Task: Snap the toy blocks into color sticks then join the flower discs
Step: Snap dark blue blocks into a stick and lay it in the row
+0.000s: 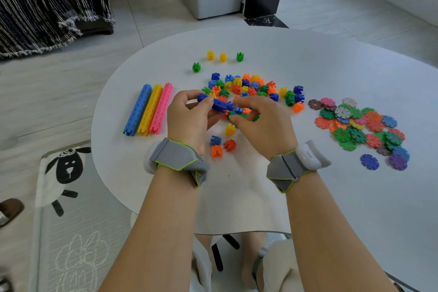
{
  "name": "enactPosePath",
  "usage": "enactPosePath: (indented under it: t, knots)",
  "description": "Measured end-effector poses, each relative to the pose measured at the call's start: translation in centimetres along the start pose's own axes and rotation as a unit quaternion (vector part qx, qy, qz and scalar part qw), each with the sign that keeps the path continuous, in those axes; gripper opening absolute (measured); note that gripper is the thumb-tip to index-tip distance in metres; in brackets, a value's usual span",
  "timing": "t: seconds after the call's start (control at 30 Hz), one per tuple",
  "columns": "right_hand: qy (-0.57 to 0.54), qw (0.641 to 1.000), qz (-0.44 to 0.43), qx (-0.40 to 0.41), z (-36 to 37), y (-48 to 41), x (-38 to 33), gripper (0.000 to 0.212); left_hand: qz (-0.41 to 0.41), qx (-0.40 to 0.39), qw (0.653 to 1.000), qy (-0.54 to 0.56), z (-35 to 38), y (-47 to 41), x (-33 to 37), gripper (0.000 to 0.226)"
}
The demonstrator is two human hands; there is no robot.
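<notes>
Over the middle of a white round bench (272,54), fingers of the left hand (189,116) grip a short dark-blue plastic block stick (216,104), while the right hand (263,125) curls over loose coloured plastic blocks (253,89), its hold hidden, with three finished sticks (150,110) near the left edge and flat plastic flower discs (360,125) towards the right edge.
</notes>
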State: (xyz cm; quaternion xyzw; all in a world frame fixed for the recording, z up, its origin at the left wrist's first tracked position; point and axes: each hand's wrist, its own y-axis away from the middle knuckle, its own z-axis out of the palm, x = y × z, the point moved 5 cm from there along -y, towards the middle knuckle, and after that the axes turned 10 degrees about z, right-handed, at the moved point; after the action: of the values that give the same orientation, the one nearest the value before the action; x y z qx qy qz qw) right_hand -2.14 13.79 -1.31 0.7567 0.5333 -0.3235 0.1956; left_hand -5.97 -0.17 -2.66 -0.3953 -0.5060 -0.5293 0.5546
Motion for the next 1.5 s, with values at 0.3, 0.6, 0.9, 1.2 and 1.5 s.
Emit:
enactPosePath:
  t: [0.3, 0.6, 0.9, 1.2, 1.5]
  knots:
    - [0.142, 0.988, 0.053, 0.012, 1.7, -2.8, 0.2, 0.033, -0.015, 0.0, 1.0, -0.002, -0.4, -0.5, -0.3, 0.014]
    - [0.206, 0.968, 0.131, 0.062, 3.0, -3.4, -0.2, 0.033, -0.022, -0.006, 1.0, 0.01, -1.1, -0.8, -0.3, 0.01]
    - [0.133, 0.975, 0.143, 0.105, 2.5, -3.6, 0.0, 0.022, -0.025, -0.005, 1.0, 0.01, -1.1, -0.6, -0.2, 0.012]
    - [0.19, 0.967, 0.157, 0.056, 2.9, -4.9, -0.2, 0.027, -0.03, -0.008, 1.0, 0.002, -1.3, -0.6, -0.2, 0.011]
    - [0.149, 0.979, 0.122, 0.068, 2.3, -5.1, -0.4, 0.02, -0.03, -0.001, 1.0, 0.003, -1.5, -0.6, -0.1, 0.011]
